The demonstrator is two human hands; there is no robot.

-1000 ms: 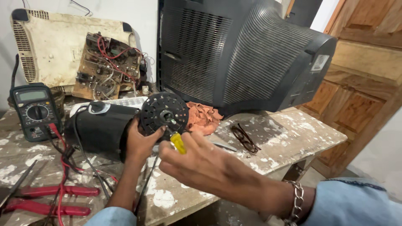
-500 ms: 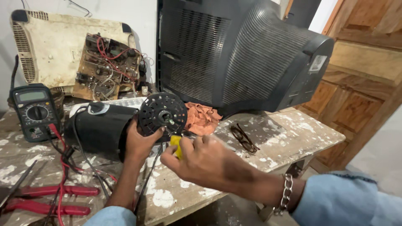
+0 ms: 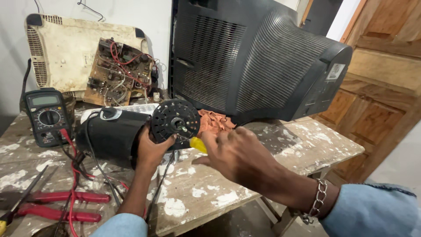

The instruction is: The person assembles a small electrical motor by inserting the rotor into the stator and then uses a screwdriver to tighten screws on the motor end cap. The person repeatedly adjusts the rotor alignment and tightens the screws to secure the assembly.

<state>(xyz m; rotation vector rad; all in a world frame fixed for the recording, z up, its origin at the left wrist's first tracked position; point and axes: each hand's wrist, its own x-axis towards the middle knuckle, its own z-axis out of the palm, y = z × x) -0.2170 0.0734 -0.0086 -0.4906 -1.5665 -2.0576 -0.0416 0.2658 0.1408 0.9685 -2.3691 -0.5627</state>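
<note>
Since the earlier frame the right hand (image 3: 239, 153) has drawn nearer the black motor housing (image 3: 115, 136), its fingers pinching a yellow-handled screwdriver (image 3: 196, 144) whose tip meets the round perforated end plate (image 3: 175, 120); the left hand (image 3: 151, 149) grips the housing's near edge, fingers wrapped; far behind stands a dark television (image 3: 258, 61); an orange rag (image 3: 212, 122) lies just right of the plate; a multimeter (image 3: 46, 115) sits far left; red pliers (image 3: 61, 206) lie near left, partly cut off; the screwdriver's shaft is mostly hidden.
</note>
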